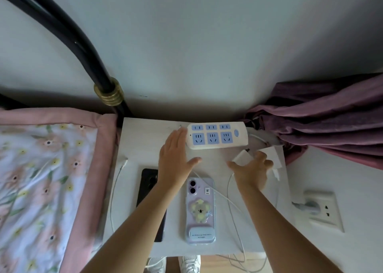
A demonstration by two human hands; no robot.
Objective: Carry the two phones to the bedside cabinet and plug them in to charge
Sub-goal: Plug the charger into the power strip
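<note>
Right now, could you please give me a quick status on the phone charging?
Left hand open beside power strip. Right hand closing on charger plug. Black phone, lilac phone lie face down. Strip sockets empty.

Both arms reached forward — left hand (175, 158) flat, fingers extended and spread; right hand (251, 170) curled, fingers bent — clawlike.
</note>
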